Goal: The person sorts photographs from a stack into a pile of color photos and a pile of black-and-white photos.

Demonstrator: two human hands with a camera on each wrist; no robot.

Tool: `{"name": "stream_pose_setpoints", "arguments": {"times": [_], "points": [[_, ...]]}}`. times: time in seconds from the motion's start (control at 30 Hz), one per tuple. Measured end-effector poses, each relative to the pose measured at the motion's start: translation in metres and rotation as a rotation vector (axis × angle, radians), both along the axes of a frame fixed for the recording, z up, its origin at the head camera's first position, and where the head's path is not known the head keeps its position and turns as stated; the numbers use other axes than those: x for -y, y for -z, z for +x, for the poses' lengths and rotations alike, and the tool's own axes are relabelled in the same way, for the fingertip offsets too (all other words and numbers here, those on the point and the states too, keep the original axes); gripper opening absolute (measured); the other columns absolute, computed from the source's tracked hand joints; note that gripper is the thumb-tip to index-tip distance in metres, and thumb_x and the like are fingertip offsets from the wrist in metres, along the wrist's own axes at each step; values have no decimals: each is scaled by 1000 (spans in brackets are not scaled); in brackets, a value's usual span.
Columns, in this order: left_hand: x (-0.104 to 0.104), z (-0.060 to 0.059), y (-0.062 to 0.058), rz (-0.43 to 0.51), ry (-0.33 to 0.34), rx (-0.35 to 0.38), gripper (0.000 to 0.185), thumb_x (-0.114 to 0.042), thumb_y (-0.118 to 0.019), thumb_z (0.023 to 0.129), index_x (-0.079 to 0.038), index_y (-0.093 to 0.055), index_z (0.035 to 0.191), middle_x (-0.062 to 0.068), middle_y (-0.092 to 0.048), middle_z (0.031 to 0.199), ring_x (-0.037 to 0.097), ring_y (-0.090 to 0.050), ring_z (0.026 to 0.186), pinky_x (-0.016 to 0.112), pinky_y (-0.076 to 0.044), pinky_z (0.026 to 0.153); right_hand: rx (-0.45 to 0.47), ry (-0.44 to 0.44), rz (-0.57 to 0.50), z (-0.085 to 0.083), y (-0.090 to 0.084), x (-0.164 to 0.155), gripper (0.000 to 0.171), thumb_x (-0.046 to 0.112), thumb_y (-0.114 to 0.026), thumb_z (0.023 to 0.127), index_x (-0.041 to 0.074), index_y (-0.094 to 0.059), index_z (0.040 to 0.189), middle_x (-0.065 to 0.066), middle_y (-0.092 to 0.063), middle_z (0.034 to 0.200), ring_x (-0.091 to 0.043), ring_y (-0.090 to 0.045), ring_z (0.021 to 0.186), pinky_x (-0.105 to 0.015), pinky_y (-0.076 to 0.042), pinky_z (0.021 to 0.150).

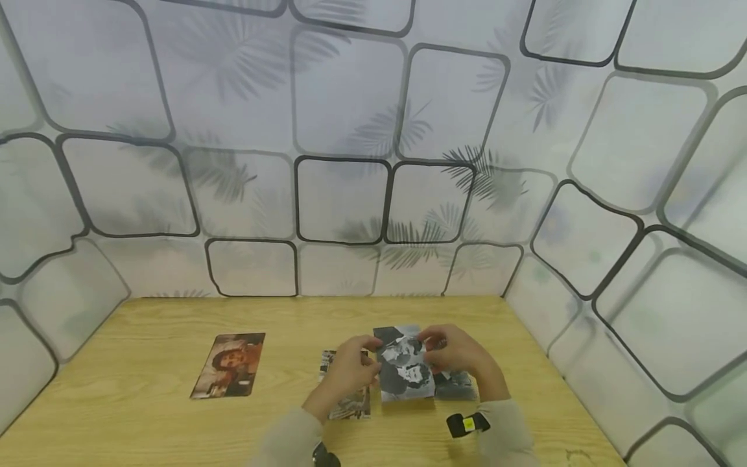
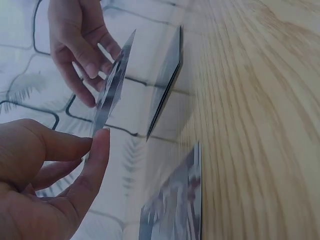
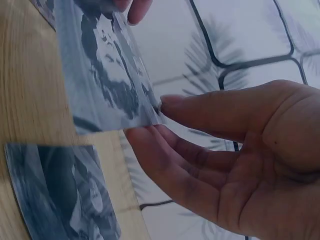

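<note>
A black-and-white photo (image 1: 404, 367) is lifted just above the wooden table (image 1: 146, 415), held between both hands. My left hand (image 1: 369, 363) pinches its left edge, and my right hand (image 1: 436, 347) pinches its right edge. The left wrist view shows the photo (image 2: 112, 85) edge-on, with my left hand (image 2: 97, 137) at its near corner and the right hand (image 2: 82, 55) at the far side. In the right wrist view, my right hand's (image 3: 150, 117) thumb and fingers close on the corner of the photo (image 3: 105, 70).
A colour portrait photo (image 1: 229, 365) lies flat to the left. Another print (image 1: 350, 402) lies under my left hand, and a dark one (image 1: 458, 386) under my right. Patterned walls enclose the table on the back, left and right.
</note>
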State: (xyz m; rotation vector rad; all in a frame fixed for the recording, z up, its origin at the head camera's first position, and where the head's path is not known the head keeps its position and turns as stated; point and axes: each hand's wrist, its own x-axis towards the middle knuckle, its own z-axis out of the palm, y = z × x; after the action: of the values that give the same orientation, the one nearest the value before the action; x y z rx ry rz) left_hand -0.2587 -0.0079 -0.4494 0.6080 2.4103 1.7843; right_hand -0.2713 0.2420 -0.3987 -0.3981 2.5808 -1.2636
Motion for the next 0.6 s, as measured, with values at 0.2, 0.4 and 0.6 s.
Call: {"name": "stream_pose_setpoints", "arguments": {"times": [0.2, 0.4, 0.6], "points": [[-33, -9, 0, 18, 12, 23, 42, 13, -67, 87, 9, -60, 128, 26, -56, 129, 17, -63, 84, 28, -65, 66, -38, 131, 43, -2, 2, -21, 38, -3, -68, 89, -5, -65, 128, -21, -64, 108, -20, -67, 75, -44, -65, 69], [-63, -19, 4, -36, -12, -2, 41, 15, -69, 85, 12, -62, 126, 27, -61, 125, 14, -61, 76, 24, -59, 59, -72, 267, 100, -5, 5, -35, 39, -11, -69, 83, -3, -69, 120, -20, -64, 103, -21, -65, 74, -38, -65, 67], [-82, -25, 7, -137, -37, -110, 37, 16, -69, 81, 14, -66, 117, 29, -65, 117, 15, -59, 75, 22, -51, 58, -51, 305, 139, -9, 11, -46, 40, -13, -68, 80, -5, -68, 120, -21, -63, 103, -24, -64, 81, -41, -65, 69]]}}
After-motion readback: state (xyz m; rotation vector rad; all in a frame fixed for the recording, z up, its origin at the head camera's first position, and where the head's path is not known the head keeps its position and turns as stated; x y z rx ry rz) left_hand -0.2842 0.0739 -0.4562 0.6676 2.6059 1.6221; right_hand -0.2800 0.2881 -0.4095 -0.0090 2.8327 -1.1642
